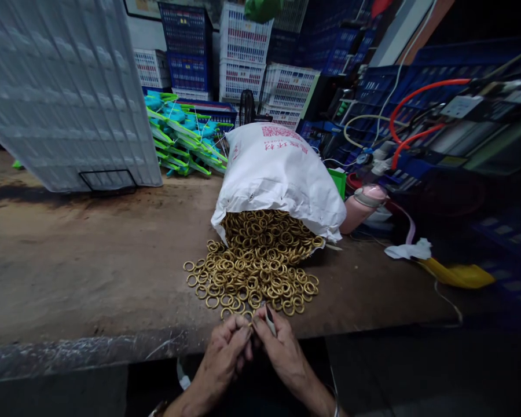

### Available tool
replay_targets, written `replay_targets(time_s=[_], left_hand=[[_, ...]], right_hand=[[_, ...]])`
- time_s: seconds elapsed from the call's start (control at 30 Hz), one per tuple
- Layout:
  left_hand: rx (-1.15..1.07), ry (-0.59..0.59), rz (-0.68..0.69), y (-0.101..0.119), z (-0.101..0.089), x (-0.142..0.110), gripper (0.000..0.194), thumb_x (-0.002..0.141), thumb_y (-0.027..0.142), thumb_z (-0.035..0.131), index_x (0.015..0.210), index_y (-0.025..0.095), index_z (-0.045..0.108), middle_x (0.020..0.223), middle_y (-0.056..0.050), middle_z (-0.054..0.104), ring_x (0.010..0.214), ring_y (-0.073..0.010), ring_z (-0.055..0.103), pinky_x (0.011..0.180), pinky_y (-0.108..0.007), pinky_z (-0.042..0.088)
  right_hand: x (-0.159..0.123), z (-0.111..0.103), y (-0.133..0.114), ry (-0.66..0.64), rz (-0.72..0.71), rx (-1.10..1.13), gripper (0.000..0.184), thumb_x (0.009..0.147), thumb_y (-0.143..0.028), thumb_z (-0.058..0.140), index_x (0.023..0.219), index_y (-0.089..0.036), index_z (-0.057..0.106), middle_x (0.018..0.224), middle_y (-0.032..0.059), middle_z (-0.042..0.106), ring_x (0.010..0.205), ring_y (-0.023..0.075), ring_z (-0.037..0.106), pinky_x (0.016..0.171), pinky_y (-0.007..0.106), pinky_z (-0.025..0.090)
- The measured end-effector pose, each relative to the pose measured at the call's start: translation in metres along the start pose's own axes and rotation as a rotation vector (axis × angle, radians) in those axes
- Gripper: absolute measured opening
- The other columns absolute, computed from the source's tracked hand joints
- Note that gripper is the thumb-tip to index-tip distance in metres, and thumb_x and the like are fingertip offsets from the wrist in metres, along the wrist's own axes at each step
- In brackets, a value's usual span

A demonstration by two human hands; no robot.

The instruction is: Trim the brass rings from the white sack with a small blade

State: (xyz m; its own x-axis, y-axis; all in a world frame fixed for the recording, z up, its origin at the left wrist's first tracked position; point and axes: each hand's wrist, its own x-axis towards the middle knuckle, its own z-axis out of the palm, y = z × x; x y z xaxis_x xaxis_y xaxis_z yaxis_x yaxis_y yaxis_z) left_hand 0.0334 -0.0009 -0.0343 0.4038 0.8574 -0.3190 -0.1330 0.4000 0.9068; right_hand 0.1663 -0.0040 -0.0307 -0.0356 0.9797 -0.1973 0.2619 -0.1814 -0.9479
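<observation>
Both hands meet just off the table's front edge, fingertips almost touching. My left hand (226, 347) is closed in a pinch, and a bit of a gold-coloured ring (250, 326) shows at its fingertips. My right hand (282, 347) is closed too, its thumb and forefinger at the same ring. A small tool with a dark pointed tip and pale body (270, 319) sticks up from the right hand; its exact kind is unclear. Just beyond the fingers lies a heap of loose gold-coloured rings (252, 278), spilling from the open mouth of a white woven sack (278, 168).
A grey ribbed plastic panel or crate (69, 92) stands at left on the wooden table (91, 272). Behind are bright green and blue plastic parts (184, 136) and stacked crates (243, 52). Right of the sack are a pink bottle (362, 208), red hoses (417, 98) and a yellow strip (460, 274).
</observation>
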Motion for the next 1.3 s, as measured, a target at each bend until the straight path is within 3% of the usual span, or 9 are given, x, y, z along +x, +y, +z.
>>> replay_targets(time_s=[0.07,0.2,0.27,0.33,0.5,0.9,1.1,1.3], left_hand=[[-0.090,-0.037,-0.060,0.000,0.001,0.000,0.036,0.076,0.054,0.049,0.069,0.018,0.046,0.048,0.007,0.043,0.033,-0.0036,0.026,0.033,-0.017,0.018],[-0.101,0.004,-0.038,-0.003,0.001,0.000,0.040,0.072,0.057,0.052,0.067,0.018,0.045,0.050,0.007,0.043,0.034,-0.0031,0.027,0.033,-0.017,0.018],[-0.041,0.028,0.017,-0.004,0.000,0.000,0.037,0.074,0.054,0.052,0.067,0.018,0.046,0.052,0.006,0.041,0.038,-0.0043,0.030,0.037,-0.017,0.021],[0.017,0.044,0.096,-0.003,-0.001,0.000,0.032,0.077,0.048,0.052,0.068,0.017,0.047,0.055,0.006,0.039,0.045,-0.0062,0.032,0.043,-0.018,0.027],[0.139,0.045,0.260,0.000,-0.005,-0.002,0.024,0.081,0.039,0.049,0.072,0.018,0.050,0.066,0.002,0.041,0.063,-0.0115,0.037,0.060,-0.022,0.033],[0.302,0.031,0.259,-0.004,-0.008,-0.005,0.021,0.085,0.033,0.043,0.070,0.018,0.044,0.066,0.003,0.037,0.062,-0.0117,0.035,0.059,-0.023,0.031],[0.391,-0.006,0.330,-0.008,-0.014,-0.006,0.021,0.086,0.033,0.040,0.071,0.019,0.042,0.066,0.003,0.036,0.062,-0.0116,0.034,0.059,-0.023,0.030],[0.377,-0.105,0.332,0.008,-0.008,-0.018,0.026,0.086,0.037,0.038,0.070,0.018,0.046,0.066,0.001,0.040,0.063,-0.0119,0.038,0.060,-0.024,0.032]], right_hand=[[0.000,-0.001,0.000,-0.005,-0.003,0.008,0.029,0.084,-0.044,0.039,0.071,-0.019,0.047,0.059,-0.0044,0.044,0.055,0.0103,0.043,0.054,0.021,0.038],[-0.001,-0.005,0.000,0.042,-0.086,-0.170,0.024,0.085,-0.035,0.037,0.073,-0.019,0.050,0.062,-0.0018,0.050,0.058,0.0120,0.047,0.056,0.022,0.039],[-0.004,-0.006,0.000,-0.003,-0.160,-0.338,0.016,0.081,-0.021,0.037,0.079,-0.020,0.052,0.065,-0.0004,0.054,0.060,0.0129,0.049,0.057,0.022,0.037],[-0.006,-0.007,0.002,-0.055,-0.214,-0.502,0.024,0.072,-0.008,0.036,0.083,-0.020,0.052,0.066,-0.0001,0.057,0.060,0.0134,0.050,0.056,0.022,0.035],[-0.010,-0.006,0.005,-0.064,-0.276,-0.711,0.032,0.063,-0.002,0.034,0.083,-0.021,0.050,0.067,0.0004,0.059,0.061,0.0149,0.052,0.055,0.023,0.029],[-0.010,-0.004,0.008,-0.025,-0.245,-0.772,0.033,0.068,-0.002,0.034,0.088,-0.022,0.050,0.074,0.0006,0.062,0.068,0.0160,0.056,0.059,0.024,0.029],[-0.013,-0.004,0.006,-0.075,-0.201,-0.765,0.036,0.064,-0.002,0.035,0.089,-0.022,0.051,0.075,0.0004,0.062,0.070,0.0161,0.056,0.060,0.024,0.029],[-0.011,-0.009,0.009,-0.112,-0.139,-0.772,0.032,0.068,-0.004,0.036,0.090,-0.022,0.052,0.072,0.0001,0.062,0.065,0.0150,0.056,0.056,0.022,0.030]])
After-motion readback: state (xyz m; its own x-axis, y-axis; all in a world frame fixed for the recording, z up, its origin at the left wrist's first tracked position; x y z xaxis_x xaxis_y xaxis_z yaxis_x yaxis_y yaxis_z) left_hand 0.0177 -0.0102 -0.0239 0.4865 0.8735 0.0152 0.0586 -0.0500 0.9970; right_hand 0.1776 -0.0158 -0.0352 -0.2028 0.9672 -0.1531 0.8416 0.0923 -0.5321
